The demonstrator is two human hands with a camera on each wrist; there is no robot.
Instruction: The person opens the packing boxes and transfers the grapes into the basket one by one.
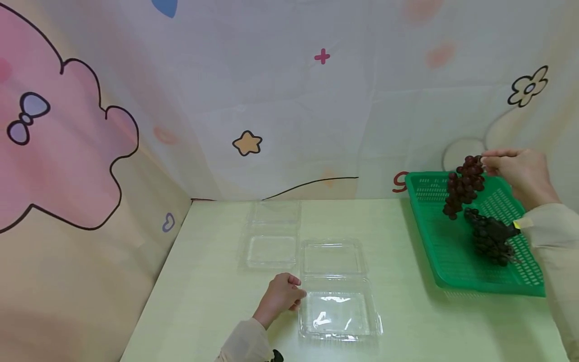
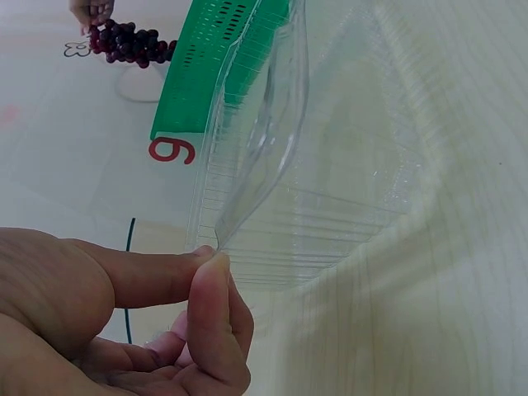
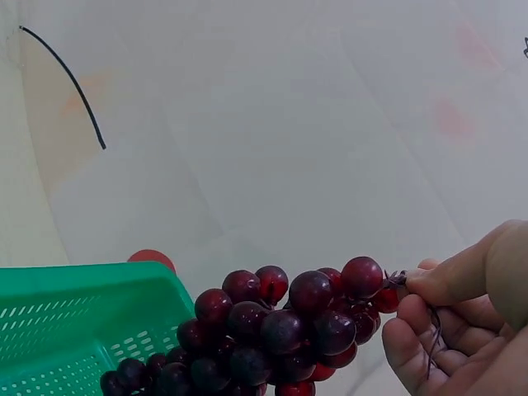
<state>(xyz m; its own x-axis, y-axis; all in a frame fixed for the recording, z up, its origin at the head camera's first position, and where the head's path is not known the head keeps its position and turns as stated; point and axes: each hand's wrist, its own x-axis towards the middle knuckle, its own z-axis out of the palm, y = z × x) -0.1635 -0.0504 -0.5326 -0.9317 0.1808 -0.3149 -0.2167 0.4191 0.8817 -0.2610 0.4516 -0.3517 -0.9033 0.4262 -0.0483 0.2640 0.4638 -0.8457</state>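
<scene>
My right hand (image 1: 520, 173) pinches the stem of a bunch of dark red grapes (image 1: 464, 186), which hangs over the green basket (image 1: 427, 246). In the right wrist view the grapes (image 3: 289, 330) dangle from thumb and fingertips. A second, darker bunch (image 1: 490, 239) lies inside the basket, partly covered by the right sleeve. My left hand (image 1: 281, 296) pinches the left edge of an opened clear plastic clamshell box (image 1: 336, 311) between thumb and forefinger. The left wrist view shows that thin edge of the box (image 2: 264, 165) between the fingertips.
Another opened clear plastic box (image 1: 272, 249) lies behind and left of the first. A printed cloth backdrop (image 1: 289, 100) rises along the table's back edge and left side. The basket stands at the right of the pale table (image 1: 203, 291), close to the backdrop.
</scene>
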